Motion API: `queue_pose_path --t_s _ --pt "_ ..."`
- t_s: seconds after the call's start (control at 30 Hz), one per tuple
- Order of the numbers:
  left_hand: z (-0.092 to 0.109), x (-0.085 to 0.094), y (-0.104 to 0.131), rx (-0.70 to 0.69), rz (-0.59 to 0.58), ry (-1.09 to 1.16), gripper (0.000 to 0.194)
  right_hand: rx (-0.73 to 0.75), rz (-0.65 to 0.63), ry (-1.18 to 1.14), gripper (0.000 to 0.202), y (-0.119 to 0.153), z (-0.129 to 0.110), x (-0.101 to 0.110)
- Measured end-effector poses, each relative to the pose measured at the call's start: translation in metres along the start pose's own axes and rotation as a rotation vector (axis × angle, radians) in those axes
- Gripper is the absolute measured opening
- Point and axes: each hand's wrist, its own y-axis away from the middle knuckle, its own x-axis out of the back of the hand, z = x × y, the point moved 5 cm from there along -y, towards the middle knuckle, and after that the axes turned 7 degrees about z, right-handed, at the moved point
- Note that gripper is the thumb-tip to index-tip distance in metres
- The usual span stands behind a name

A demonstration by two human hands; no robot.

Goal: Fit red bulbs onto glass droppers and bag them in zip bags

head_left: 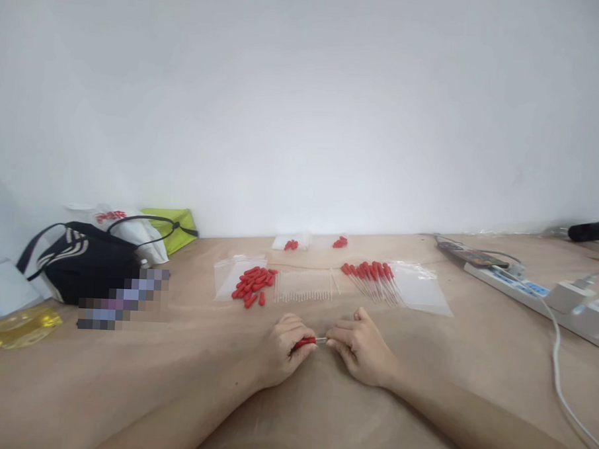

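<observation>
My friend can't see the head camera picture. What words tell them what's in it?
A person's left hand grips a red piece, and the right hand pinches a thin pale part at its end, at a brown table. Behind lie a pile of red pieces, a row of pale sticks and a fan of red-tipped sticks.

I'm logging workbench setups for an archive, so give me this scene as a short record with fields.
Left hand: the left hand grips a red piece
Right hand: the right hand pinches a pale stick at the red piece's end; insertion depth hidden
Loose parts: a pile of red pieces beside a row of pale sticks
Joined parts: a fan of red-tipped sticks, right of the row
Far left: black bag
Far right: phone, white power strip
</observation>
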Motion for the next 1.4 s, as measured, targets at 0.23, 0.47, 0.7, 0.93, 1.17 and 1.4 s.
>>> queue_pose_path --t_s 0.23,0.47,0.7,0.93,1.17,1.4 --pt "-0.001 -0.001 -0.001 0.013 -0.028 -0.022 0.018 -0.028 -0.005 -0.043 0.024 -0.003 0.001 -0.004" --pt "-0.008 0.015 -0.013 0.054 -0.004 -0.064 0.015 -0.010 0.024 0.165 0.020 -0.011 -0.012 0.009" --pt "-0.034 0.021 0.008 0.359 0.047 -0.113 0.035 -0.448 0.087 0.136 0.024 -0.024 0.048 0.028" --pt "-0.034 0.016 0.007 0.323 -0.081 -0.076 0.006 -1.001 0.188 0.318 0.023 -0.039 0.131 0.030" --pt "-0.033 0.016 0.007 0.323 -0.094 -0.064 0.006 -1.007 0.082 0.418 0.020 -0.034 0.138 0.010" --pt "-0.049 0.031 0.003 0.308 -0.049 -0.329 0.006 -0.866 0.130 0.441 0.026 -0.050 0.118 0.013"
